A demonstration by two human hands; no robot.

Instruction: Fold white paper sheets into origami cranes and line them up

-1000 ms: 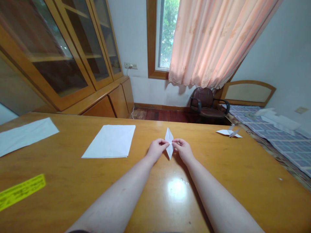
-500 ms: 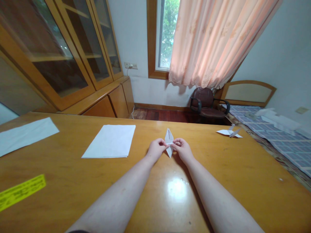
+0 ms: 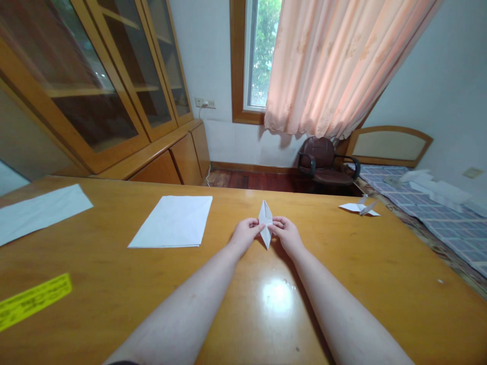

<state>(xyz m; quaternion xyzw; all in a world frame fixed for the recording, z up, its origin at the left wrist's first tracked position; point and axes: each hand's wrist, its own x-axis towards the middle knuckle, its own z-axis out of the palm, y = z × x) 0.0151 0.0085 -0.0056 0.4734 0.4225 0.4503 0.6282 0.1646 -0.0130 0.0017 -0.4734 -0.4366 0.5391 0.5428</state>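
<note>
A small piece of folded white paper [image 3: 266, 213], diamond-shaped with pointed ends, is held over the middle of the wooden table. My left hand [image 3: 244, 235] pinches its left edge between thumb and fingers. On the opposite edge, my right hand [image 3: 287, 234] grips it the same way. The paper's long axis points away from me, and a crease line shows in its upper half. The thumbs lie on the near face; some fingertips are hidden behind the paper.
A stack of white paper sheets [image 3: 173, 223] lies left of my hands, with another white paper [image 3: 40, 213] farther left. A folded paper crane [image 3: 359, 207] rests near the table's far right. A yellow label [image 3: 36, 300] is at the left. Beyond the table stands a brown chair [image 3: 323, 161].
The folded paper now looks flatter and more fully opened into a diamond; the raised fold across its middle no longer shows. Both hands stay almost in place, fingers slightly shifted.
</note>
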